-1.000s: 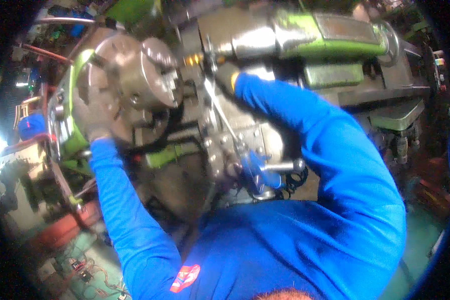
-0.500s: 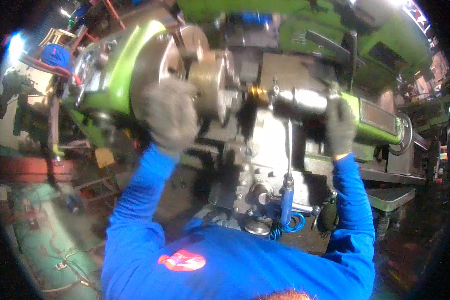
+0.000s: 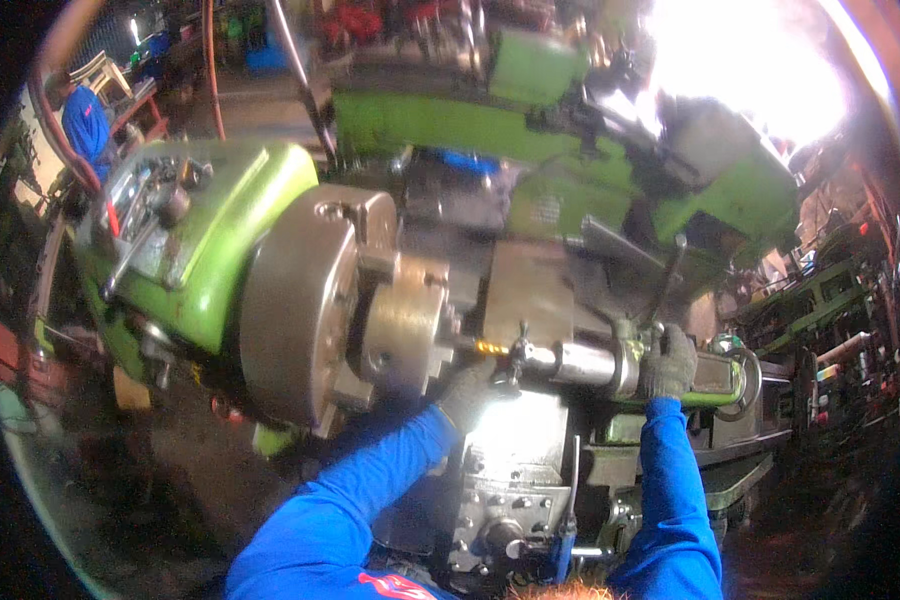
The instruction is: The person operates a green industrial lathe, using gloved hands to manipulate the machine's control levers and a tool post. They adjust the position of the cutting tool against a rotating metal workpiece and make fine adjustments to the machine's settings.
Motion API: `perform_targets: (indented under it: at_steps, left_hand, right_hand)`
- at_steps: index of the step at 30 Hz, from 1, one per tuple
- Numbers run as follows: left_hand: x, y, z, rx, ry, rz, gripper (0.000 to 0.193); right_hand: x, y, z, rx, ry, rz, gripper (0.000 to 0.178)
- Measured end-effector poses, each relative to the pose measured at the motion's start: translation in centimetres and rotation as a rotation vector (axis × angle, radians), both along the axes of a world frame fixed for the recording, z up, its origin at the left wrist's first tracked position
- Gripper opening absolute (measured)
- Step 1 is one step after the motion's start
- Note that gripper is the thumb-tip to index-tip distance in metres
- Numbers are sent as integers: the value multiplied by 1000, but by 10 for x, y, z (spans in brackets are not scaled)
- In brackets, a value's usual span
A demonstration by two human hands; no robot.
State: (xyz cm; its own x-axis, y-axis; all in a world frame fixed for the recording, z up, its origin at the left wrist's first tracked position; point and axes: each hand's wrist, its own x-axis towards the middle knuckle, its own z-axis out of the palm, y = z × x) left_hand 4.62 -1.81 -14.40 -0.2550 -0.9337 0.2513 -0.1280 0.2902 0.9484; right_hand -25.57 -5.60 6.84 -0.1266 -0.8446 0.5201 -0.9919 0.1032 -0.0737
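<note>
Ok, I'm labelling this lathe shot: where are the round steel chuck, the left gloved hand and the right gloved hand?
Round steel chuck (image 3: 300,310): head view, its outer rim.
Left gloved hand (image 3: 473,390): head view, glove back.
Right gloved hand (image 3: 668,365): head view, glove knuckles.

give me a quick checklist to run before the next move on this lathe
1. Left hand away from the chuck: not ok, it sits just under the chuck face beside the brass-coloured piece.
2. Right hand steady on the tailstock: ok, it grips the green body.
3. Both hands gloved: ok.
4. Chuck stopped: cannot tell, the picture is blurred.
5. Brass-coloured piece seated in the chuck: cannot tell, it is too small.
</note>
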Motion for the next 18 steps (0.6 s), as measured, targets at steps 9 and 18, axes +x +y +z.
perform_targets:
  at_steps: [9, 18]
  left_hand:
    - [-15, -9, 0, 428, 503, -248, 33]
    - [-29, -37, -34, 618, 914, -354, 24]
  right_hand:
    - [4, 0, -5, -50, -58, -1, 32]
    - [-6, 5, -10, -45, -78, 50, 31]
